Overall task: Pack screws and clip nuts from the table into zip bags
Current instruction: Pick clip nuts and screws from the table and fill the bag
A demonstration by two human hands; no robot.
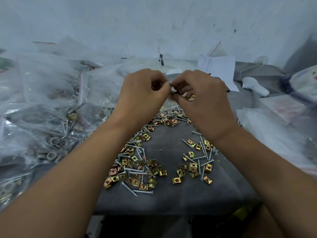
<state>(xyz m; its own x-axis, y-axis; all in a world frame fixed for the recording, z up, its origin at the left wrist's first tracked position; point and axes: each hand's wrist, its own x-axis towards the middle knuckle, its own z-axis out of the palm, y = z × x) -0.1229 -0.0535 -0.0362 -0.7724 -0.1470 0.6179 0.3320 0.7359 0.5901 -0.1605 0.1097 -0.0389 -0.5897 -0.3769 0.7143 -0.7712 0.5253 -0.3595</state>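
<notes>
Head view: both hands raised over table (171, 200).
Left hand (142, 93): fingers curled, pinching zip bag (171, 102) top.
Right hand (200, 98): pinching same bag; a clip nut shows under its fingers.
Packed: filled bags (51, 117) heaped left.
Left: many screws (137, 169) and clip nuts (180, 172) loose on table.
Writing: paper (221, 69) at back, unreadable.

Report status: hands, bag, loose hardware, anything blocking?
Left hand and right hand pinch small zip bag above table. Screws and clip nuts still loose. Nothing blocking.
</notes>
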